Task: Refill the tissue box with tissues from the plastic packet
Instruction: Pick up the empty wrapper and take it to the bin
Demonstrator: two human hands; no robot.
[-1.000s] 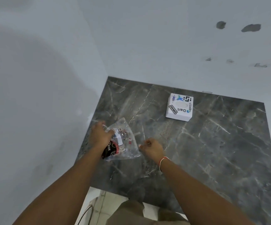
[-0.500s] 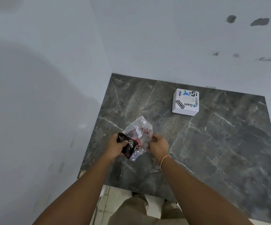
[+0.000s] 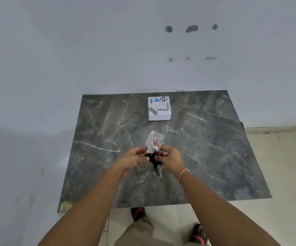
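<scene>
A clear plastic packet (image 3: 154,141) with red, black and white print is held up over the middle of the dark marble table (image 3: 205,148). My left hand (image 3: 134,158) grips its left side and my right hand (image 3: 171,159) grips its right side, pinching the crumpled middle. The packet's top end sticks up and a black end hangs below my fingers. A white square tissue box (image 3: 159,108) with stickers stands at the far side of the table, well beyond both hands.
Pale walls close in at the back and left of the table. Light floor tiles (image 3: 276,166) lie to the right. My feet in red and black sandals (image 3: 137,213) stand below the table's near edge.
Both hands lifted the packet off the table's left part and carried it to the middle, closing together on it. The camera view has shifted so the table sits more centred.
</scene>
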